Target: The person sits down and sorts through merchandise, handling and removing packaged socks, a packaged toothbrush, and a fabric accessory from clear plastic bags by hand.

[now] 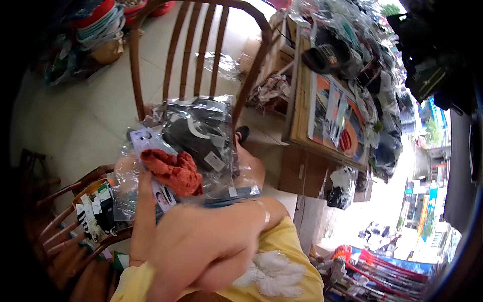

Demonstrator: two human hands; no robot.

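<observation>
My left hand (145, 194) reaches up from the lower left and grips a crumpled red fabric item (173, 171) with a printed card (143, 138) by it; most of its fingers are hidden. Close to the camera, my right hand (209, 246) is blurred, its fingers curled in, and whatever they hold is hidden. A thin bracelet circles that wrist. Clear plastic bags with dark items (198, 133) lie just beyond the red fabric, over the seat area of a wooden chair.
The wooden chair back (216, 53) rises ahead. At the right, a table (297, 108) bears many bagged goods, with a cardboard box (302, 171) below. A container of packaged items (98, 211) sits at the lower left. Stacked basins and bags (103, 30) stand at the upper left.
</observation>
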